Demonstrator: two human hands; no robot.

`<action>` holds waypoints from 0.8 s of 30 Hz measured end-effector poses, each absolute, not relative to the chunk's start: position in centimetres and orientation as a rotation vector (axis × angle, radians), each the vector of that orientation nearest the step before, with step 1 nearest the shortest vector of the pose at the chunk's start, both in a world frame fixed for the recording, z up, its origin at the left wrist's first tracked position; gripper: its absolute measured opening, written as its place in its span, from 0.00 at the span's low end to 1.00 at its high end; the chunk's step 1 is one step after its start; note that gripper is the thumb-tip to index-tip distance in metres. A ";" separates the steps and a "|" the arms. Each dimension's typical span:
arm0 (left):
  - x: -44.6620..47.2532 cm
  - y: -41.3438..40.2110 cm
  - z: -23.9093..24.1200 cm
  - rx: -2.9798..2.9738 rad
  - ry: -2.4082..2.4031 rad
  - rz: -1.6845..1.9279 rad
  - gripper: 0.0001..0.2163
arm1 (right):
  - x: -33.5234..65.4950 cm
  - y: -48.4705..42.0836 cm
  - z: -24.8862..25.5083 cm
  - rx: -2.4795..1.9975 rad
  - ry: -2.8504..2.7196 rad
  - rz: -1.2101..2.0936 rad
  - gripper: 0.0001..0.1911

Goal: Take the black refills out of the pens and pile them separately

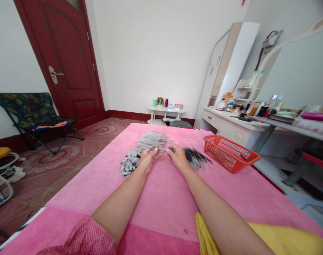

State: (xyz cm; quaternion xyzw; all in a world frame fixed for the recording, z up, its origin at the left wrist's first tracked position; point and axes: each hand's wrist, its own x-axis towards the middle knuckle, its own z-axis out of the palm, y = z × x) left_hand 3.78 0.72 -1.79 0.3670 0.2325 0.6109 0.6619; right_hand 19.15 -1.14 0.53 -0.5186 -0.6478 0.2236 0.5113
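You are holding one thin stick (pixel 162 149) with your left hand (pixel 147 158) and right hand (pixel 178 156), both curled tight on it, near a grey pile (pixel 152 139) and a black pile (pixel 194 157) on pink cloth (pixel 161 202).

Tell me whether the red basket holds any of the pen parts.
No, the red basket shows only its bare mesh floor and walls inside.

My left hand (pixel 148 158) and right hand (pixel 177 156) meet on the pink cloth (pixel 161 202), both pinching one grey stick (pixel 162 150). Grey pile (pixel 152 139) just beyond. Mixed pile (pixel 130 163) beside my left hand, black pile (pixel 195 158) beside my right. Red basket (pixel 231 154) near, further right.
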 end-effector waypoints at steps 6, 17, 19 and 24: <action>3.8 0.7 -1.6 0.799 0.544 1.396 0.16 | 19.3 -1.1 0.4 -1.266 -1.550 0.652 0.22; 3.8 0.9 -1.9 0.795 0.558 1.395 0.15 | 19.3 -0.7 0.1 -1.195 -1.502 0.771 0.20; 3.8 1.0 -2.1 0.802 0.565 1.386 0.15 | 19.3 -0.6 0.1 -1.195 -1.502 0.788 0.21; 3.8 1.0 -2.0 0.800 0.570 1.385 0.15 | 19.3 -0.6 0.1 -1.203 -1.493 0.803 0.22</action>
